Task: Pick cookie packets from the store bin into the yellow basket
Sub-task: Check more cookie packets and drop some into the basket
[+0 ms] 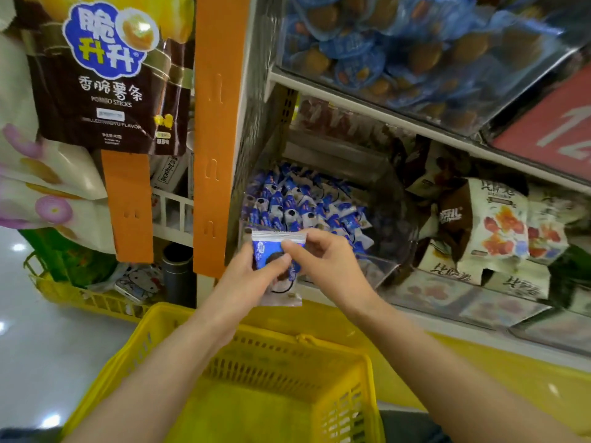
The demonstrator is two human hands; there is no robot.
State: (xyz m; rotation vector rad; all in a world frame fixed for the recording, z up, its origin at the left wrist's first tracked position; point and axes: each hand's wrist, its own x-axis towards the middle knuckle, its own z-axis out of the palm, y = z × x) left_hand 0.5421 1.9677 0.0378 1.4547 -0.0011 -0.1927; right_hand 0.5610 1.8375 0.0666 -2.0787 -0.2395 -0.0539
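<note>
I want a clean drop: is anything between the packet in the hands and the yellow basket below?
Nothing visible does. The left hand and right hand pinch the cookie packet just above the far rim of the yellow basket; its open mouth lies below, crossed only by the person's own forearms.

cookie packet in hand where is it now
Head view, centre: cookie packet held by left hand and right hand, in front of the store bin, above the yellow basket.

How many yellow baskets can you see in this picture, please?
2. The near basket lies bottom centre, closest to the camera; the far basket stands on the floor at left, holding green bags. More may be hidden out of view.
</note>
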